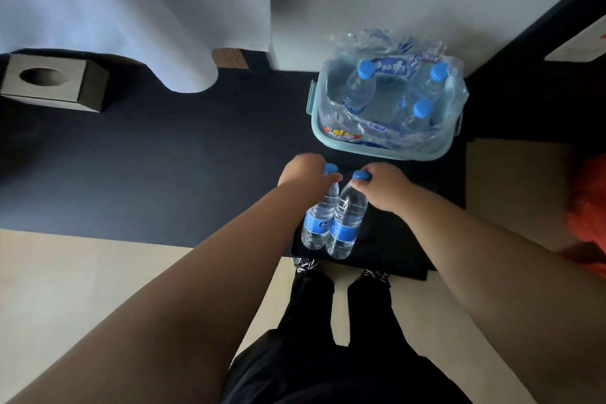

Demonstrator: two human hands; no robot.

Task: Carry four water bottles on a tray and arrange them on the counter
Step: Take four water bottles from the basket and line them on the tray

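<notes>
The person's left hand (303, 174) is closing its fingers around the blue screw cap of a clear plastic water bottle with a blue label (319, 220), and the right hand (383, 184) is pinching the blue cap of a second clear plastic water bottle with a blue label (346, 226) in the same way, thumb and fingers wrapped tight on the cap. The two bottles are standing upright and touching side by side on a flat black rectangular tray (393, 239), close to its near-left corner, with their caps leaning slightly apart under the two grips. The tray itself is lying on the dark navy counter surface (164, 157), and its near edge is overhanging the counter's front edge above the person's black trousers and laced shoes. Just beyond the tray's far edge, a pale teal plastic basket (377, 151) is sitting on the counter, holding a torn clear shrink-wrap pack (387, 102) in which three more blue-capped bottles are showing upright. Well to the left of the tray, a grey square tissue box with a round opening (49, 82) is resting near the counter's back, beside a hanging white curtain (131, 10). To the right of the tray, something orange and crumpled is lying below counter level; what it is cannot be told.
</notes>
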